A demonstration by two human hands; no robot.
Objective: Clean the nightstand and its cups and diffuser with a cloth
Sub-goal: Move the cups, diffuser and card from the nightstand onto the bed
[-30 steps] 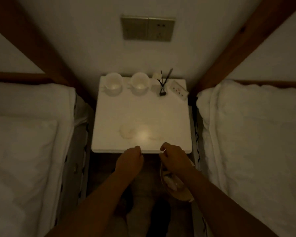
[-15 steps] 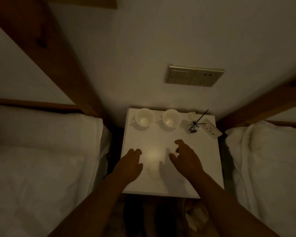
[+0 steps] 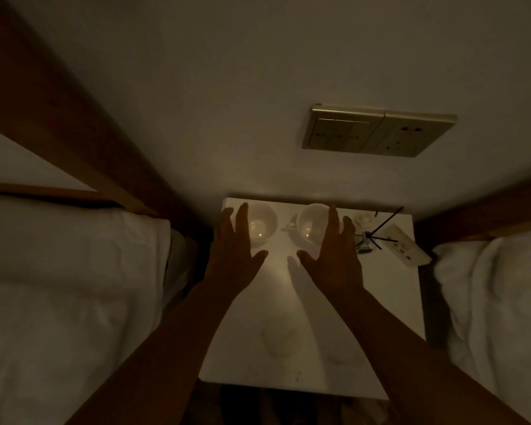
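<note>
A white nightstand (image 3: 390, 308) stands against the wall in dim light. Two white cups sit at its back: the left cup (image 3: 262, 225) and the right cup (image 3: 310, 223). A small reed diffuser (image 3: 367, 240) with dark sticks stands to their right. My left hand (image 3: 233, 256) is spread open over the left side of the left cup. My right hand (image 3: 334, 256) is spread open over the right side of the right cup. Neither hand holds anything. No cloth is visible.
A white remote-like panel (image 3: 406, 250) lies at the nightstand's back right corner. White-covered beds flank it on the left (image 3: 74, 286) and right (image 3: 497, 296). A brass switch and socket plate (image 3: 377, 130) is on the wall above. Wooden bed frames (image 3: 74, 133) angle in.
Both hands have moved forward from the nightstand's front edge across its top to the two cups, fingers spreading. The camera has tilted up toward the wall.
</note>
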